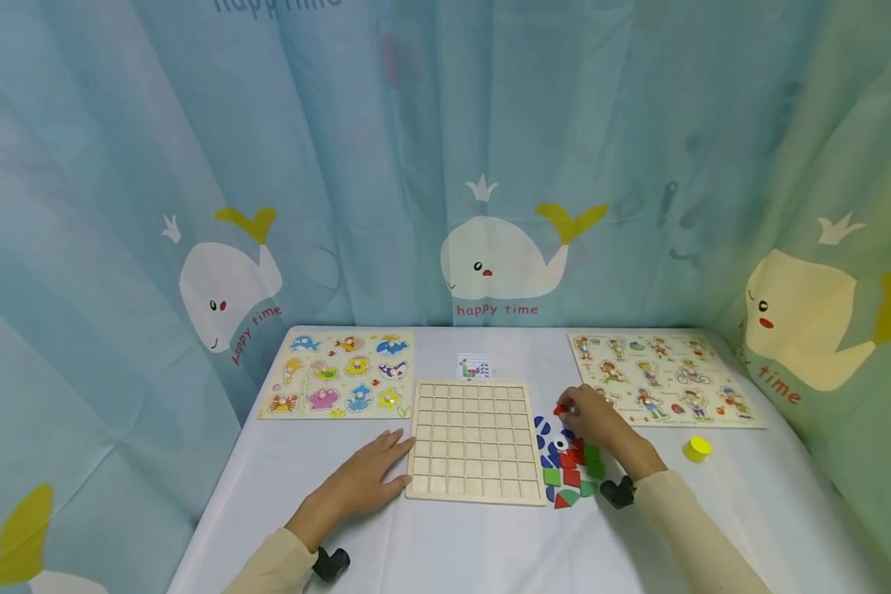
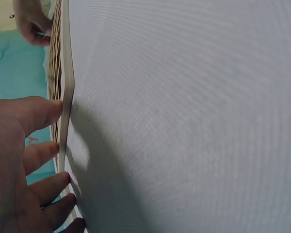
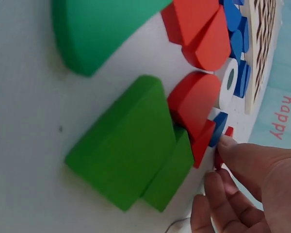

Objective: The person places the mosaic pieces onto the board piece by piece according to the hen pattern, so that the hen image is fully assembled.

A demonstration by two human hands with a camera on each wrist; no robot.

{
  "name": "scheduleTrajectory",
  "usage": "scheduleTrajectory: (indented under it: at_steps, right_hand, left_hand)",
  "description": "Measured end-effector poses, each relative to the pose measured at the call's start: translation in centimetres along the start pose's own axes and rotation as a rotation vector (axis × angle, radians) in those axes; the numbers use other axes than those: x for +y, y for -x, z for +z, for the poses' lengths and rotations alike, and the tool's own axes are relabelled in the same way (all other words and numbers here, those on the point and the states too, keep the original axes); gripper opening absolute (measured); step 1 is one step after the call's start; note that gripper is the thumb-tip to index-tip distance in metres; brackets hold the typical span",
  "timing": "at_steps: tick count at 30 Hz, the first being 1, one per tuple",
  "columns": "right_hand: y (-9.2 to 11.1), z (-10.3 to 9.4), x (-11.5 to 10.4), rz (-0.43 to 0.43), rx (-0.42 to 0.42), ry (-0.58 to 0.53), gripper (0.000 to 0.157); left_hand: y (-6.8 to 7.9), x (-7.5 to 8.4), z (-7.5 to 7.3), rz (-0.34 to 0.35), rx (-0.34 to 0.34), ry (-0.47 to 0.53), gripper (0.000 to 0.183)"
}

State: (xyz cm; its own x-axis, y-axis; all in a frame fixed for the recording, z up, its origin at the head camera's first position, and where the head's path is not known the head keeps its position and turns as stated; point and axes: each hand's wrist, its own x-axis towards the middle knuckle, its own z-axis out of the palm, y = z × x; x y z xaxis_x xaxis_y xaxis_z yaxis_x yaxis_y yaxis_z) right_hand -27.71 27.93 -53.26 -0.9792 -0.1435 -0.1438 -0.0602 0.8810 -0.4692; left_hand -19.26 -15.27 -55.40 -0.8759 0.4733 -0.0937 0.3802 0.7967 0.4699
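Note:
A wooden grid board [image 1: 475,441] lies flat on the white-covered table. My left hand [image 1: 371,472] rests at its left edge, fingers extended; in the left wrist view the thumb [image 2: 43,114] and fingertips touch the rim. My right hand [image 1: 597,421] pinches a small red block [image 1: 560,409] between thumb and fingers, just past the far end of a pile of coloured blocks. The pile, right of the board, has blue half circles [image 1: 541,426], red squares [image 1: 572,478], green blocks [image 3: 126,145] and a white block with a round mark [image 3: 227,83]. My fingers partly hide the red block's shape.
A small pattern card [image 1: 473,366] lies beyond the board. A sea-animal puzzle [image 1: 334,375] is at the back left, a puzzle of figures [image 1: 668,379] at the back right. A yellow cylinder [image 1: 697,449] stands on the right. A whale-print curtain [image 1: 386,165] hangs behind the table.

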Motion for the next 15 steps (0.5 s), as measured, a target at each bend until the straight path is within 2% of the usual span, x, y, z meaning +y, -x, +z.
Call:
scheduleTrajectory:
  at_steps: [8, 15]
  right_hand:
    - [-1.4, 0.6, -0.3, -0.031, 0.046, 0.017, 0.021]
    - [-2.6, 0.4, -2.7, -0.028, 0.089, 0.030, 0.023]
  left_hand:
    - [0.0, 0.0, -0.1, 0.009, 0.014, 0.001, 0.063]
    - [0.0, 0.1, -0.1, 0.001, 0.011, -0.001, 0.063]
